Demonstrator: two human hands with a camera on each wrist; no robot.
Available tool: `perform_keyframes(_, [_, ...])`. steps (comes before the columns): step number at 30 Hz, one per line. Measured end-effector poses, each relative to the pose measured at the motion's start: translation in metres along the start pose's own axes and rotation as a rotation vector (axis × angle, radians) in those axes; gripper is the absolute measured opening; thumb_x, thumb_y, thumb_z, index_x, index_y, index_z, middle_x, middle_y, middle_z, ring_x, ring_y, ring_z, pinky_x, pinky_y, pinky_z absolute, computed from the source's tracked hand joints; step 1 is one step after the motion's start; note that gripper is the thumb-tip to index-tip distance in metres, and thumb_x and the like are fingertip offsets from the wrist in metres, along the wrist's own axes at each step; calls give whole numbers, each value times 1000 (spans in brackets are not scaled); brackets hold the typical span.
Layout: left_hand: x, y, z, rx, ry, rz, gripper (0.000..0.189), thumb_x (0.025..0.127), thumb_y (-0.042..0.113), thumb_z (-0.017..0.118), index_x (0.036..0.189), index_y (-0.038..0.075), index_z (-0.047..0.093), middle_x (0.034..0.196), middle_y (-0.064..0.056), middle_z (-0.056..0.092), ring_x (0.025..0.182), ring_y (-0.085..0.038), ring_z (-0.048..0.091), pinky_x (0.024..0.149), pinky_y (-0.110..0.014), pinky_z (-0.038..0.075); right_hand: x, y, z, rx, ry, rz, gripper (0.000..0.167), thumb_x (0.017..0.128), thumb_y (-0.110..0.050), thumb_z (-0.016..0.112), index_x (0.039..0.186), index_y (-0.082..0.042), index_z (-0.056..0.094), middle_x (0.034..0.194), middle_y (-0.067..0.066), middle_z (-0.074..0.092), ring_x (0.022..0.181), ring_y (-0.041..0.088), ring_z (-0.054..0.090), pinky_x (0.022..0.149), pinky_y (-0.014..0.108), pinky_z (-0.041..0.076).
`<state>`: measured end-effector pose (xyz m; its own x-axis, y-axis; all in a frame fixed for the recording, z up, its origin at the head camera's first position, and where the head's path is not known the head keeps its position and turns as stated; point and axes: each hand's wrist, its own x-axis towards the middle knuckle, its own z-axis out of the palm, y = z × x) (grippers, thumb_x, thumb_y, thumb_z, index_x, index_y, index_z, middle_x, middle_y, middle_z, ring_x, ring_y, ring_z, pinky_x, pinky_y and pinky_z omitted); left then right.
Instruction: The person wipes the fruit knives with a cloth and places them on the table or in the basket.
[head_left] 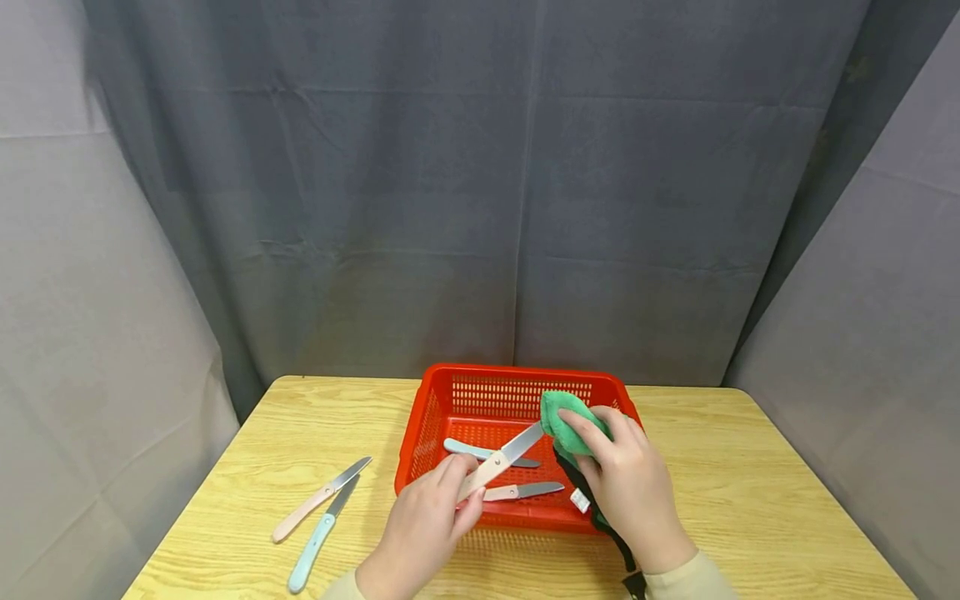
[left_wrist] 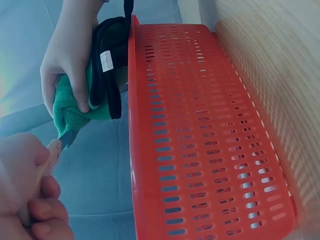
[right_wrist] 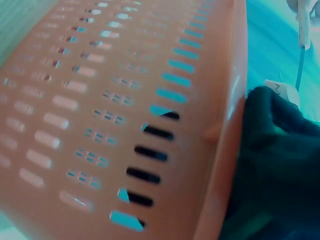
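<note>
Basket point(head_left: 517, 520) and table point(head_left: 757, 483) are viewed from the head, forward and down, at a distance. By both wrist cameras, the basket's side is caught close up, turned sideways. Cloth point(left_wrist: 70, 109) is shared by head and left-wrist views.

A creased dark grey fabric curtain point(head_left: 420, 192) hangs behind the pale yellow wood-grained table point(head_left: 750, 475) with rounded corners before me, a light grey cloth panel point(head_left: 82, 333) slanting at my left, a matching cloth panel point(head_left: 870, 317) at my right.
</note>
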<state>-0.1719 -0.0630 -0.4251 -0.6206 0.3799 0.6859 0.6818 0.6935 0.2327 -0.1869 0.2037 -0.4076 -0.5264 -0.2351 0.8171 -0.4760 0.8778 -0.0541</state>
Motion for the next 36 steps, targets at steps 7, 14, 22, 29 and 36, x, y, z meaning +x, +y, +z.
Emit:
perform_keyframes(7, [0,0,-1,-26,-30,-28,29,88,17,79,111,12,61,87,9,61,69,-4,49,59,-18,45,0,7,-5,-25,40,20,75,63,5,94,128,-23,71,111,17,65,88,35,65,69,49,60])
perform_keyframes(14, [0,0,-3,-41,-49,-86,24,92,19,75,110,13,61,81,13,54,64,-2,41,56,-17,38,-1,4,-10,-22,65,2,76,62,5,94,128,-23,71,111,17,66,87,35,65,69,50,59])
perform_keyframes(22, [2,1,-3,-48,-55,-103,22,93,19,74,109,12,60,71,15,45,58,0,34,52,-15,32,-3,0,-11,3,55,-10,72,64,2,93,127,-24,72,109,16,66,85,34,66,68,50,59])
perform_keyframes(29, [3,1,-4,-70,-68,-103,18,94,18,72,107,12,61,69,16,42,55,2,32,49,-14,30,-5,-4,-11,19,52,-14,70,65,1,93,127,-23,72,109,16,66,85,33,66,68,51,59])
perform_keyframes(36, [2,0,-5,-96,-87,-119,14,96,18,71,106,14,61,70,16,42,53,3,30,48,-13,28,-7,-7,-10,17,58,-36,73,61,1,95,126,-23,72,108,15,66,85,32,67,67,48,59])
